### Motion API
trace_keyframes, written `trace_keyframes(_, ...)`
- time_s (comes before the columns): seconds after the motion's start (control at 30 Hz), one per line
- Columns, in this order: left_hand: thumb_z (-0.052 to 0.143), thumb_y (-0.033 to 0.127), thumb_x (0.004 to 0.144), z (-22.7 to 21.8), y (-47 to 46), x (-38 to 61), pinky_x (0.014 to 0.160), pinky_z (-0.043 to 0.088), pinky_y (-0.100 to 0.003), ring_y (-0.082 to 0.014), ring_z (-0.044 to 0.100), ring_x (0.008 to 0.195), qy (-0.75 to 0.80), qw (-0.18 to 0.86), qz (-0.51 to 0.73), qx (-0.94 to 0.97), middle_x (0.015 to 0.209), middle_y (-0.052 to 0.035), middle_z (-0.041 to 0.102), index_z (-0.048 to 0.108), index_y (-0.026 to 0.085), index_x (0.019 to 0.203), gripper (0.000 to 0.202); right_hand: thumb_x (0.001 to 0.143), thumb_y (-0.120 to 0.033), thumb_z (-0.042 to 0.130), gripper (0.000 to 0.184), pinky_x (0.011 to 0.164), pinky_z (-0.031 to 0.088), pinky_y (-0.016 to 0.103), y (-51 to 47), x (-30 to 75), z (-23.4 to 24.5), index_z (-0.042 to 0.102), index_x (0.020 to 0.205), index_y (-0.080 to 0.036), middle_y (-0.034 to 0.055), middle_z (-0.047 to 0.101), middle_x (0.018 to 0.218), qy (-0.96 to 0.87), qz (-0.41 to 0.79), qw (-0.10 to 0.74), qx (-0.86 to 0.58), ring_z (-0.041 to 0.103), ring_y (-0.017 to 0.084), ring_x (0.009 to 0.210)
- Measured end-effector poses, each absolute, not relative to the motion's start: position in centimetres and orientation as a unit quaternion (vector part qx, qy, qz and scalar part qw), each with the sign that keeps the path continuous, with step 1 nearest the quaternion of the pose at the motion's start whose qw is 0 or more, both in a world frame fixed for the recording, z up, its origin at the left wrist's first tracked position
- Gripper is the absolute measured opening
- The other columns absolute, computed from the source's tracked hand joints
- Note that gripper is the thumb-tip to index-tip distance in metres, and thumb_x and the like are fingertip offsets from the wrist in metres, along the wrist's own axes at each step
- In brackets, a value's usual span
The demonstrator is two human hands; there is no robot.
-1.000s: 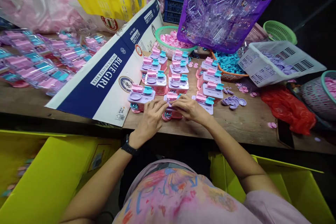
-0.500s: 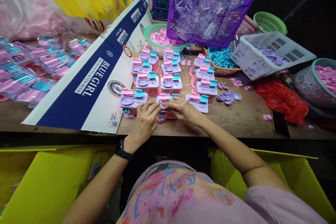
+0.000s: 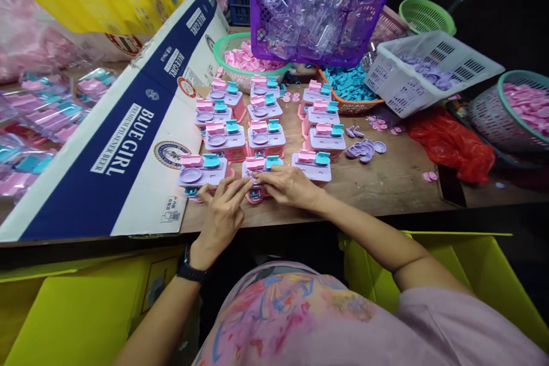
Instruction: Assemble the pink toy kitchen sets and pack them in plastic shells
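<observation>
Both my hands meet on one small pink and purple toy set (image 3: 255, 167) at the front of the wooden table (image 3: 386, 183). My left hand (image 3: 221, 209) has its fingers stretched toward the toy's near edge and touching it. My right hand (image 3: 285, 184) lies curled over the toy's right side, fingers pressed on it. Several similar toy sets (image 3: 261, 126) with pink and teal pieces stand in rows just behind. A finished-looking one (image 3: 201, 170) sits to the left, another (image 3: 312, 163) to the right.
A flattened Blue Girl carton (image 3: 128, 131) leans at left. A purple crate (image 3: 317, 0) of clear shells hangs over the back. Baskets hold pink (image 3: 242, 60), teal (image 3: 351, 83) and purple (image 3: 422, 68) parts. Loose purple plates (image 3: 364, 150) and a red bag (image 3: 450, 143) lie right. Yellow bins (image 3: 81, 309) sit below.
The view has swung right, so everything sits further left in frame. My hands stay on the same front toy set, the left fingers now stretched out more.
</observation>
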State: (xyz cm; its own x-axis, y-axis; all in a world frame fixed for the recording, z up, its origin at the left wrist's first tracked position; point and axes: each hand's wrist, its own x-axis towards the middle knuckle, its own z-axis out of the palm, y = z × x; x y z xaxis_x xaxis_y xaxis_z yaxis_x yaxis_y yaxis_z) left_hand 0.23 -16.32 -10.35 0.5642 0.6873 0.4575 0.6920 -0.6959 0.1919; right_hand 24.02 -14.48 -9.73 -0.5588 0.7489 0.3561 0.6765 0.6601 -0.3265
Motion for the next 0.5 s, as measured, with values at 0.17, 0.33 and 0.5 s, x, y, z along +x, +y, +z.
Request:
trace_keyframes(0.17, 0.048, 0.003, 0.091, -9.7, -16.5, 1.0, 0.095, 0.033, -0.050, -0.0344, 0.056, 0.122, -0.384, 0.039, -0.244, -0.890, 0.131, -0.0121, 0.071, 0.063, 0.015, 0.134, 0.047, 0.100, -0.020, 0.058, 0.025, 0.090, 0.053, 0.034, -15.9, 24.4, -8.2, 0.073, 0.120, -0.019, 0.0080, 0.077, 0.119, -0.882, 0.097, 0.297, -0.354, 0.064, 0.021, 0.096)
trace_keyframes(0.33, 0.045, 0.000, 0.089, -10.1, -15.9, 1.9, 0.094, 0.040, -0.049, -0.0349, 0.054, 0.122, -0.347, 0.046, -0.243, -0.905, 0.129, -0.0125, 0.072, 0.063, 0.011, 0.133, 0.049, 0.101, -0.027, 0.057, 0.022, 0.085, 0.054, 0.033, -17.9, 32.3, -6.2, 0.076, 0.107, -0.020, 0.0070, 0.079, 0.103, -0.677, 0.016, 0.463, -0.572, 0.070, 0.020, 0.090)
trace_keyframes(0.5, 0.043, 0.001, 0.090, -10.4, -15.6, 1.9, 0.089, 0.042, -0.051, -0.0371, 0.054, 0.121, -0.364, 0.045, -0.231, -0.901, 0.125, -0.0114, 0.074, 0.067, 0.016, 0.130, 0.049, 0.094, -0.011, 0.058, 0.021, 0.087, 0.049, 0.033, -12.5, 44.4, -7.4, 0.079, 0.097, -0.012, 0.0156, 0.078, 0.102, -0.523, -0.046, 0.262, -0.810, 0.069, 0.023, 0.093)
